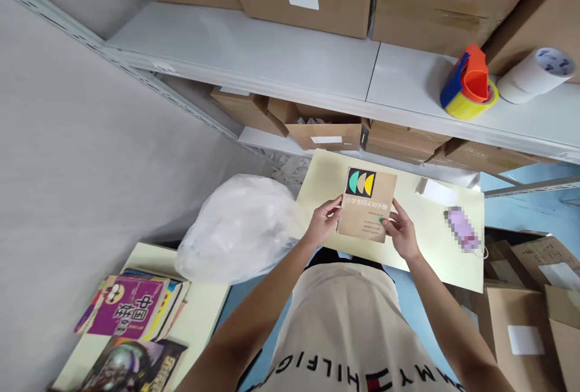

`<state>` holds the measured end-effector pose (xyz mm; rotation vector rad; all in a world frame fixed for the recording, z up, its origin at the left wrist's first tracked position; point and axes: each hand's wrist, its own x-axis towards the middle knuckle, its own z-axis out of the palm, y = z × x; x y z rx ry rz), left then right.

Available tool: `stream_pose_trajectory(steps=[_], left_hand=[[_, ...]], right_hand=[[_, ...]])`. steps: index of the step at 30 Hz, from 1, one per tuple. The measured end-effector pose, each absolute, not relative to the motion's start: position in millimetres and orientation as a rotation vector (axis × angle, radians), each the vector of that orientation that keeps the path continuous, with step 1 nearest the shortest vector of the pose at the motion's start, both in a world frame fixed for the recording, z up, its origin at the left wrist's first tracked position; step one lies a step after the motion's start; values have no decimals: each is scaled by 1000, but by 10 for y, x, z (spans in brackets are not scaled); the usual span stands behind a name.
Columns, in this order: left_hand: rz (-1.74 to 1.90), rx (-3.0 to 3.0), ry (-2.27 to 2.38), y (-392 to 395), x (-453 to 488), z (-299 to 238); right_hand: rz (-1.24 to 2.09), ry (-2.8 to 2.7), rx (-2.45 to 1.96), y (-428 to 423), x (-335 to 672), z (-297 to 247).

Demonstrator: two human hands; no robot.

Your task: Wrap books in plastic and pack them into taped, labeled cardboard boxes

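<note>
Between my two hands is a tan paperback book (366, 214), its front cover facing me, with a black square of green, tan and yellow shapes at the top left. My left hand (324, 220) grips its left edge, thumb and fingers closed. On the opposite edge my right hand (401, 232) pinches the lower right side, the thumb over the cover. Under the book is a pale yellow table (408, 199). A small white-topped box or stack (435, 190) and a purple, blurred-out object (462, 229) lie on its right part.
A stuffed white plastic bag (240, 229) bulges left of the table. Book stacks (131, 307) stand at lower left. Ahead, a grey shelf (290, 54) holds cardboard boxes, a tape dispenser (469, 87) and white tape rolls (537, 75). More cardboard boxes (512, 313) stand at right.
</note>
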<state>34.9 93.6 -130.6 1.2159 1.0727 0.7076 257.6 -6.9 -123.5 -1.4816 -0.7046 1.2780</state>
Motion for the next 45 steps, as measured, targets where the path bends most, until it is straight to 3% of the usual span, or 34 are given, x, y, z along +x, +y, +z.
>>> stream_pose_trajectory(steps=[20, 30, 45], left_hand=[[496, 1359, 1329, 2317, -453, -2939], [468, 1466, 1332, 2074, -697, -3073], [528, 1583, 1331, 2325, -608, -3215]], right_hand=[[1176, -604, -1887, 1401, 1468, -2837], [1065, -821, -2059, 1088, 1273, -2823], [975, -862, -2117, 1404, 1262, -2872]])
